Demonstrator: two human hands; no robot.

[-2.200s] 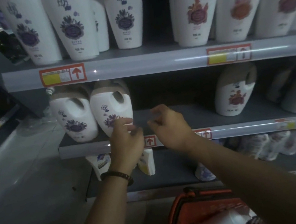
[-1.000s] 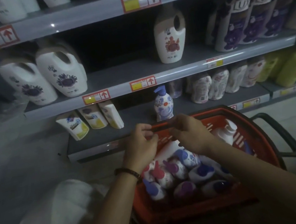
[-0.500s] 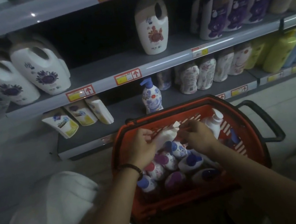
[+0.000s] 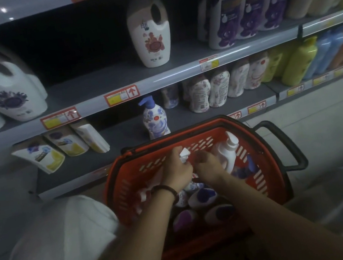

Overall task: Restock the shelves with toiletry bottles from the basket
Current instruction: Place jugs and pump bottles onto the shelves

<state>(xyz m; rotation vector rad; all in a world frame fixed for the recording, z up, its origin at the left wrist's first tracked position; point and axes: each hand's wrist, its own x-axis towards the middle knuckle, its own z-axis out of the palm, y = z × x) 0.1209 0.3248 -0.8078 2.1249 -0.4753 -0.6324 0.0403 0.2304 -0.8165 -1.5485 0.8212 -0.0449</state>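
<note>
**Head view.**
- Basket [image 4: 122, 193]: red, standing just in front of the lower shelf [image 4: 122, 137]. It holds pump bottles [image 4: 201, 197] lying down, with blue and purple caps.
- White bottle [image 4: 184, 153]: inside the basket at its far side. Only the tip shows, above the knuckles; its long axis appears to point up and away toward the shelf.
- Left hand [image 4: 178, 170]: fingers curled round the white bottle. It is the nearer hand to the bottle.
- Right hand [image 4: 209, 168]: just beside the left, fingers curled. Whether it grips the same bottle cannot be told.
- Shelf space: judged ahead of and above both hands, beside the standing blue-pump bottle [image 4: 155, 119].
</note>
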